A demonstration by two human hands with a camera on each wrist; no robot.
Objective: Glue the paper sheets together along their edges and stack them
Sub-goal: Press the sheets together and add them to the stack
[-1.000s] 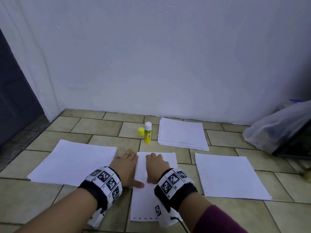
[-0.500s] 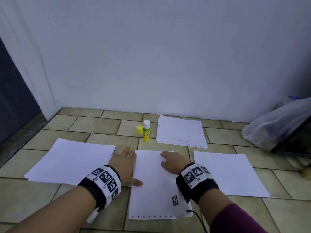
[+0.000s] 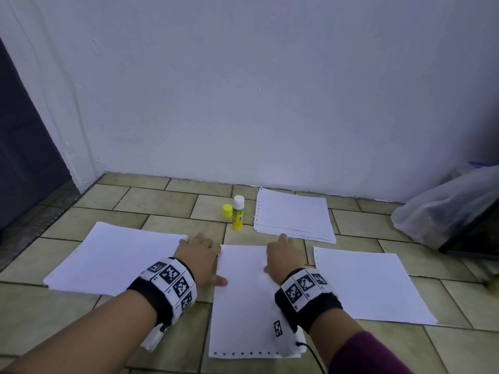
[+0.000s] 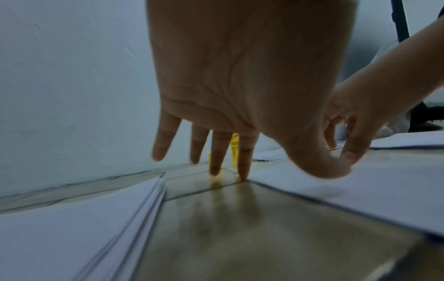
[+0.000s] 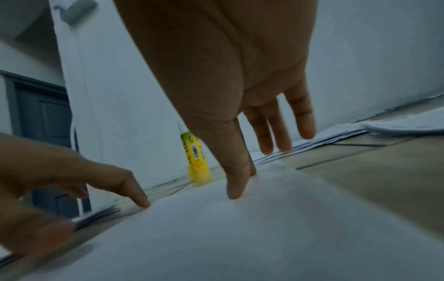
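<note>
Pressing the flat white paper sheet (image 3: pixel 244 298) on the tiled floor.

Both hands lie open: left hand (image 3: pixel 201 259) at its left edge, right hand (image 3: pixel 283 256) on its far right part. The yellow glue stick (image 3: pixel 238 213) stands uncapped just beyond, maybe nearer the right hand.

The glue stick (image 5: pixel 195 152) shows a CE mark and a barcode — its brand lettering stays unreadable.

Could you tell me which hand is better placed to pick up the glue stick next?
Probably the right hand: the left hand pins the middle sheet's left edge, and the uncapped glue stick stands between them.
</note>
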